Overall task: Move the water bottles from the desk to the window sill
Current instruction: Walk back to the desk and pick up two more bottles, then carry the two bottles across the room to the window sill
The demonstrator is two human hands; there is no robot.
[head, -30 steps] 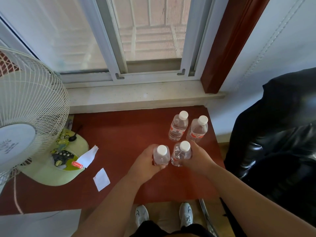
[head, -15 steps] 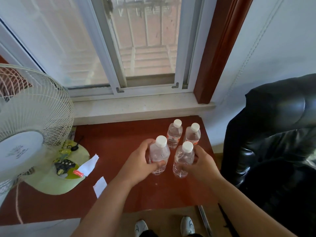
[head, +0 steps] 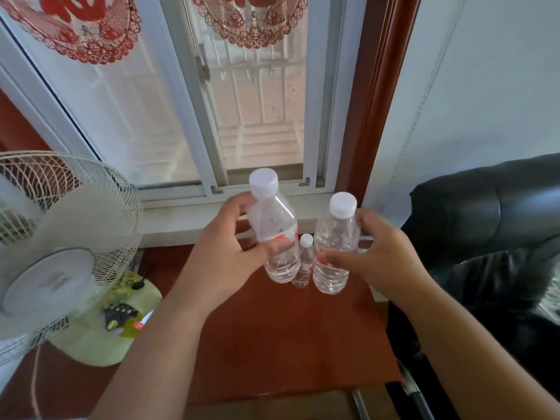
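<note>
While both hands are raised above the table (head: 272, 344), each one grips a clear water bottle with a white cap. The left hand (head: 224, 256) holds the left bottle (head: 274, 234), which tilts with its cap toward 11 o'clock; the thumb presses on the front near the red label and the other fingers (head: 235, 204) curl around the back. The right hand (head: 381, 253) holds the right bottle (head: 335, 247) almost upright, thumb on the front, fingers wrapped behind. Between these two, lower down, a third bottle (head: 304, 262) stands on the red-brown table. The pale window sill (head: 181, 219) lies at 12 o'clock from the hands, under a white sliding window with red paper cuttings (head: 81, 28). A white fan (head: 57, 256) stands at 9 o'clock and a black leather chair (head: 491, 244) at 3 o'clock.
</note>
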